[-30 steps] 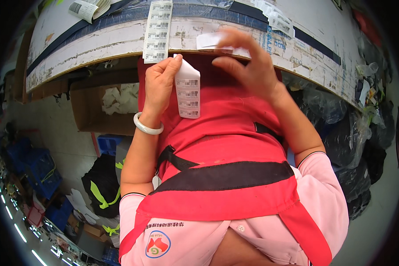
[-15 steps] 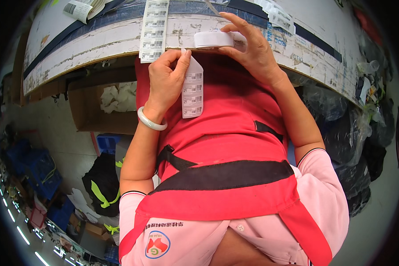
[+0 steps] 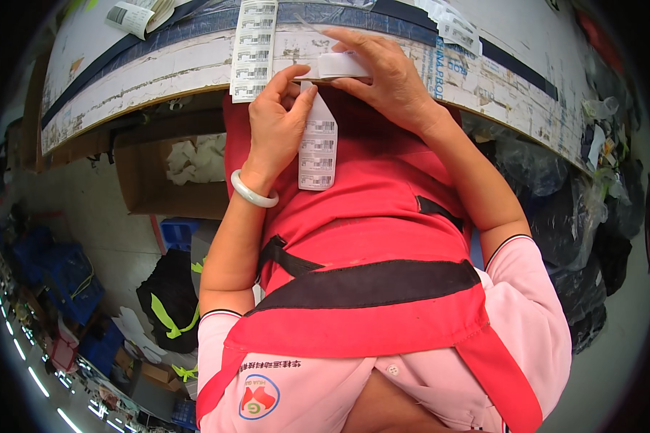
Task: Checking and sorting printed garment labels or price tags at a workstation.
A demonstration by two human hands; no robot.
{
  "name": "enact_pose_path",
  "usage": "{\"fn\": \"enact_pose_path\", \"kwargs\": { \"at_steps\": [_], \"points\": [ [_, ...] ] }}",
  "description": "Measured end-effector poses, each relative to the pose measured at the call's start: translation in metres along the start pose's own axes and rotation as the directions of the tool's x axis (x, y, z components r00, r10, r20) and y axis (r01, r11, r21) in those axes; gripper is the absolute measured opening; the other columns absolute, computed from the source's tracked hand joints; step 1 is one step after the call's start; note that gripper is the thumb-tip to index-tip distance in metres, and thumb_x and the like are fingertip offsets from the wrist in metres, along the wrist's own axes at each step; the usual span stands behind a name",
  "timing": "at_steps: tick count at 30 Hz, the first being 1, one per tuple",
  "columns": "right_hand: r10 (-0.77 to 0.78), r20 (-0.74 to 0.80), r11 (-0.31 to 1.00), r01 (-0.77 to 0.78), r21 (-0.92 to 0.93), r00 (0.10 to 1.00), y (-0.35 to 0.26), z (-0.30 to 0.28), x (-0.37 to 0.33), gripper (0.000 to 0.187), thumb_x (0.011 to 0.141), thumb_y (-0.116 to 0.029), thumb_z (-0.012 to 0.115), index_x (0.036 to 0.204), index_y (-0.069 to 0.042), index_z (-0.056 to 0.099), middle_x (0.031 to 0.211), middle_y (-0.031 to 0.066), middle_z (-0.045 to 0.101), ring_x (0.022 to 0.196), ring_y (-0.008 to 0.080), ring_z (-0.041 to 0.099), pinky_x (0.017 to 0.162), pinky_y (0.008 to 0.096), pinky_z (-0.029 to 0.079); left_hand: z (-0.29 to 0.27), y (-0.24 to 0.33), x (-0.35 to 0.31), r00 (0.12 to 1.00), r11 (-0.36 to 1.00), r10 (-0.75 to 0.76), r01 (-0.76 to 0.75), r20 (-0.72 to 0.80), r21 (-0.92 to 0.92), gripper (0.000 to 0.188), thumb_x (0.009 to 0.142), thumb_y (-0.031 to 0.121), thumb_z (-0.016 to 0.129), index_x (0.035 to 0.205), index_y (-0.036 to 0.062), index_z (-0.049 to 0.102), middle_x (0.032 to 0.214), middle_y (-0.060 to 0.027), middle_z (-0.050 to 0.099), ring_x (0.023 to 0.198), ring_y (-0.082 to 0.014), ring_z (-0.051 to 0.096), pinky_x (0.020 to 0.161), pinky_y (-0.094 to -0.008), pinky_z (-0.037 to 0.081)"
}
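Observation:
A pale strip of barcode labels (image 3: 318, 153) with a tapered upper end hangs over my red apron. My left hand (image 3: 276, 119) is closed on its top end by thumb and fingers, with the index finger lifted toward the table edge. My right hand (image 3: 393, 79) curves round a small stack of white paper tags (image 3: 341, 65) at the table's near edge. Its thumb lies on the near side and its fingers on the far side, hiding the right end. A thin clear strip (image 3: 310, 26) shows just beyond the right fingertips.
A long sheet of barcode labels (image 3: 253, 54) lies left of the tags on the worn white table (image 3: 152, 108). More labels lie at the far right (image 3: 451, 29) and a curled label roll (image 3: 131, 18) at far left. Below stands a cardboard box (image 3: 133, 169) with crumpled paper.
My right hand has moved left over the white tag stack, its thumb and fingers closing round it. My left hand and the label strip have shifted slightly right, the index finger now lifted.

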State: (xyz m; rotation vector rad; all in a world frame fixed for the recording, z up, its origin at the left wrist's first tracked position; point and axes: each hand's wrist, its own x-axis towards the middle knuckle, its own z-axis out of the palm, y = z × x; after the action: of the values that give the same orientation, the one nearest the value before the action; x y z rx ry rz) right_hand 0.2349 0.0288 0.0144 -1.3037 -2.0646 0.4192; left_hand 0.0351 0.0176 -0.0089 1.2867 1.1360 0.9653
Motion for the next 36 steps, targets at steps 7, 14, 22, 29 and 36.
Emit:
{"fn": "enact_pose_path", "kwargs": {
  "at_steps": [7,14,22,29,36],
  "points": [
    [-0.035,0.0,0.999,0.035,0.005,0.999,0.001,0.006,0.001,0.054,0.078,-0.02,0.073,0.129,-0.016,0.055,0.113,0.0109,0.065,0.104,0.0314,0.059,0.093,0.0396,0.045,0.001,0.0,0.0,0.998,0.982,0.044,-0.053,0.054,0.181,0.028,0.089,0.006,0.064,0.117,0.0015,0.064,0.071,0.0027,0.057,0.063,-0.0037,0.049,0.057,-0.0198,0.042],
    [-0.039,-0.011,0.999,0.039,0.021,0.999,0.005,0.007,-0.002,0.052,0.078,-0.019,0.074,0.128,-0.016,0.056,0.112,0.009,0.065,0.103,0.0288,0.06,0.092,0.0385,0.045,0.003,-0.005,0.004,0.954,0.859,0.291,-0.297,0.079,0.417,0.028,0.088,0.007,0.063,0.115,-0.0004,0.063,0.08,-0.0123,0.066,0.067,-0.0141,0.061,0.064,-0.027,0.049],
    [-0.039,-0.014,0.998,0.04,0.038,0.999,0.006,0.012,-0.003,0.054,0.078,-0.018,0.074,0.129,-0.017,0.056,0.114,0.0083,0.065,0.106,0.0281,0.059,0.093,0.0373,0.045,0.006,-0.002,0.005,0.944,0.818,0.316,-0.322,0.097,0.477,0.025,0.087,0.005,0.061,0.111,-0.0005,0.064,0.088,-0.0189,0.066,0.074,-0.0265,0.066,0.069,-0.0323,0.051],
    [0.037,-0.113,0.999,-0.033,0.033,0.993,0.007,-0.017,-0.014,0.062,0.075,-0.02,0.077,0.132,-0.019,0.053,0.101,0.0059,0.063,0.096,0.0254,0.058,0.088,0.0355,0.044,0.005,0.002,0.002,0.941,0.784,0.321,-0.327,0.107,0.527,0.025,0.087,0.004,0.061,0.111,0.0011,0.064,0.086,-0.0188,0.065,0.075,-0.0306,0.065,0.068,-0.0351,0.05],
    [0.136,-0.03,0.983,-0.139,-0.124,0.99,0.013,-0.024,-0.039,0.064,0.074,-0.025,0.079,0.132,-0.022,0.053,0.084,0.0034,0.058,0.082,0.0231,0.054,0.077,0.0351,0.045,0.008,0.005,0.001,0.939,0.742,0.307,-0.338,0.156,0.578,0.022,0.089,0.007,0.056,0.108,-0.0004,0.062,0.087,-0.0178,0.063,0.079,-0.0351,0.062,0.07,-0.0418,0.05]
  ]
}}
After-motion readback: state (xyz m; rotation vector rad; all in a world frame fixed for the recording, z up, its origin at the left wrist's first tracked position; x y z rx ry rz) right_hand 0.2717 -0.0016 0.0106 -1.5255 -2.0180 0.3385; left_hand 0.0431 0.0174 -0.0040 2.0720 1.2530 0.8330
